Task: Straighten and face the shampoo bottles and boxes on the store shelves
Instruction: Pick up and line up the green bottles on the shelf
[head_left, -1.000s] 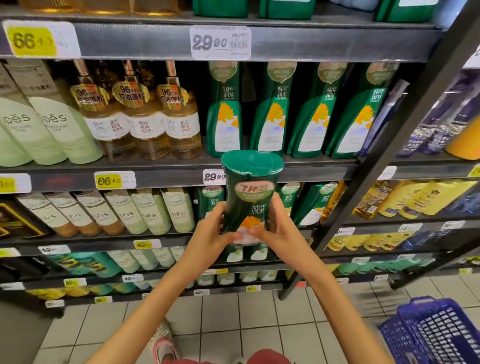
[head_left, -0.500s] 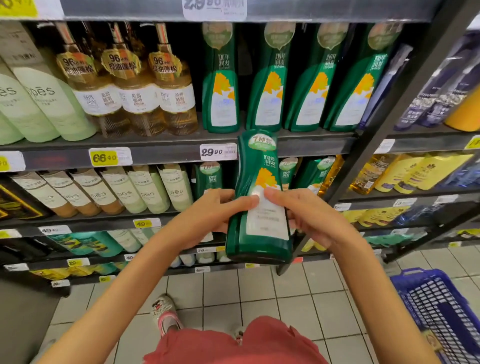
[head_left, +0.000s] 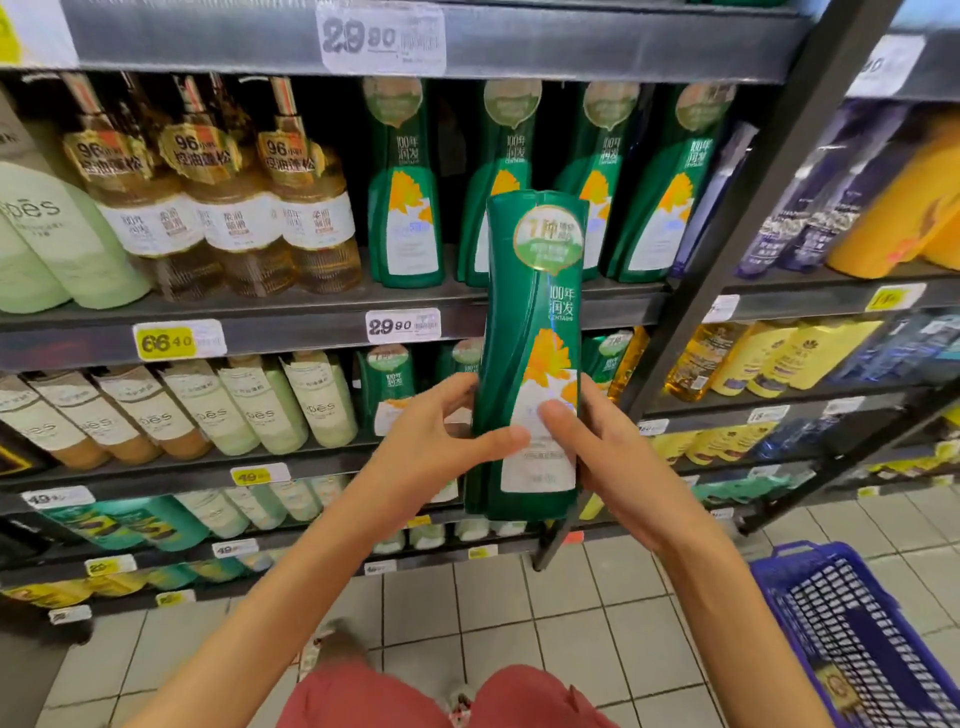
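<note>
The fingers (head_left: 498, 441) of the left hand (head_left: 436, 441) curl round the left edge of a tall dark-green plastic shampoo bottle (head_left: 535, 312), thumb pressed across the lower white label. The right hand (head_left: 613, 457) grips the opposite edge, its thumb lying on the same label just beside the left thumb; its other fingers are hidden behind the bottle.

The bottle is held in the air in front of the shelves. Its long axis is nearly upright, the end with the round sticker up, the wide base down, and the printed front faces the person.

Compared with half a second ago, the bottle is higher. Its top now overlaps the row of matching green bottles (head_left: 405, 208) on the grey metal shelf (head_left: 260, 332), beside the white 29.90 price tag (head_left: 402, 325). A blue wire basket (head_left: 857, 623) sits at lower right.
</note>
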